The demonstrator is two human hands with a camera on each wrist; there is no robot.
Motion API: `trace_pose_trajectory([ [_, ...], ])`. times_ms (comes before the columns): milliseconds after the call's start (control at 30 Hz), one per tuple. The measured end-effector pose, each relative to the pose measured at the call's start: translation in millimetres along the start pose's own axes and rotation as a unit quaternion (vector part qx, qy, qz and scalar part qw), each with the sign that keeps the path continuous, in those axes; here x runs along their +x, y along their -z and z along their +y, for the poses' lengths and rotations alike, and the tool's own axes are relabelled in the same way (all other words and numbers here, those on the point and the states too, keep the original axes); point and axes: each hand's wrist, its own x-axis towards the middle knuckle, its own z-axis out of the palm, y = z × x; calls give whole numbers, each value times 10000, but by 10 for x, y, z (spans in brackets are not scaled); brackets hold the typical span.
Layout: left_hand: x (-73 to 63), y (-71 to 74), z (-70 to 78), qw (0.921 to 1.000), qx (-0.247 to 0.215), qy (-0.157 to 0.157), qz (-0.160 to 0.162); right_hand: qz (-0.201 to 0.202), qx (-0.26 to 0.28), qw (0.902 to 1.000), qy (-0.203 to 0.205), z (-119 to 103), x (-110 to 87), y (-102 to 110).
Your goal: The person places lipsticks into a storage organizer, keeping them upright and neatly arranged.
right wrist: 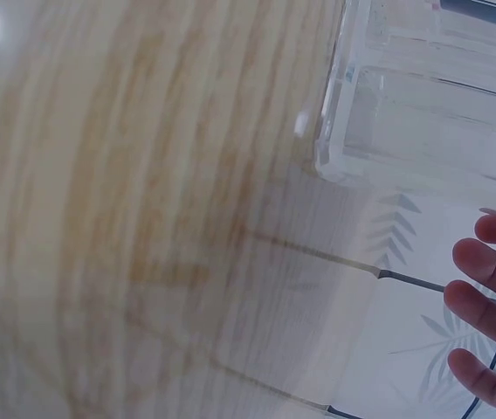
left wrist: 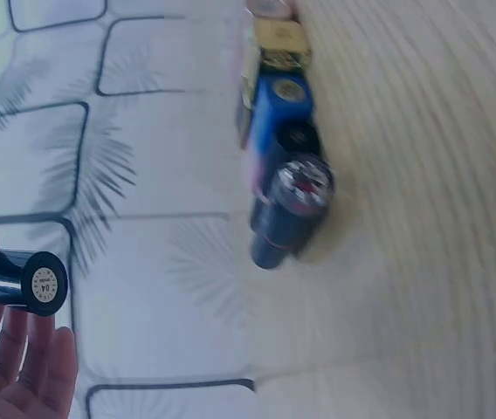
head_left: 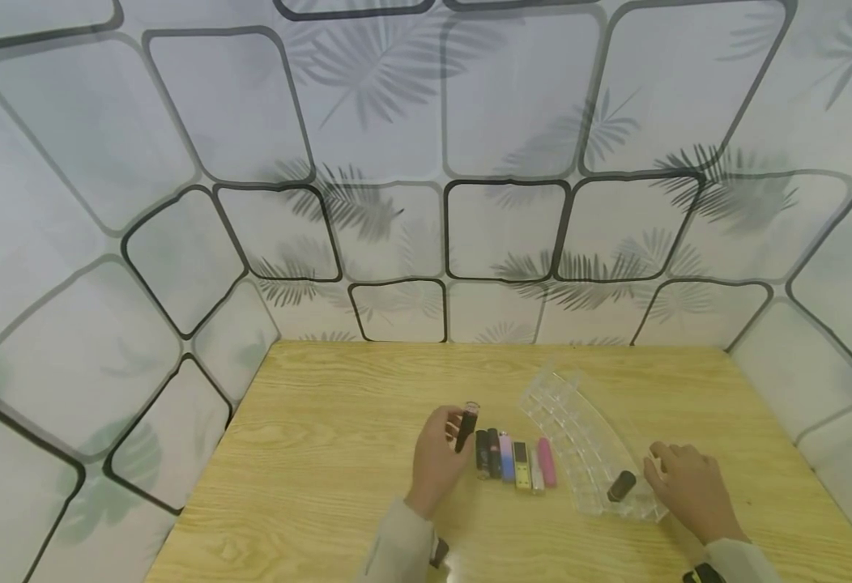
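My left hand (head_left: 439, 460) pinches a black lipstick tube (head_left: 466, 429) above the table, left of a row of lipsticks. The left wrist view shows the tube's round labelled base (left wrist: 44, 285). That row holds dark tubes (head_left: 482, 453), a blue-purple one (head_left: 506, 457), a black-and-gold one (head_left: 521, 465), a pale one (head_left: 537, 472) and a pink one (head_left: 547, 462). At the right lies a clear curved lipstick organizer (head_left: 579, 429), a dark lipstick (head_left: 621, 486) in its near end. Beside that end is my right hand (head_left: 688, 486), holding nothing, fingers (right wrist: 484, 310) apart.
The wood-grain table (head_left: 324, 421) meets a patterned wall covering (head_left: 397, 227) at its back and sides. Black watch-like bands sit at both wrists.
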Motion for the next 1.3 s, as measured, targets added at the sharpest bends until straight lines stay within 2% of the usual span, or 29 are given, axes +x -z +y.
trace_pose_trajectory([
  [200,-68,27,206,9946,-675,-769,197,-146,57,9998,-122,-22,-3,32],
  [333,-89,60,332,9880,-782,-1296,306,-302,130,9991,-253,-41,2,63],
  [433,-101,74,393,9840,-840,-1544,274,-281,137,9992,-262,-36,3,56],
  [800,-147,43,428,9742,-1095,-1967,184,-389,173,9985,-336,-27,-7,49],
  [1033,-108,-29,412,9708,-936,-2207,118,-267,193,9991,-275,-28,10,42],
  [1133,-62,-119,406,9728,-897,-2131,-120,-255,226,9991,-267,-24,11,32],
  [1300,46,-324,440,9749,-893,-1875,-805,-174,265,9993,-188,-4,9,5],
])
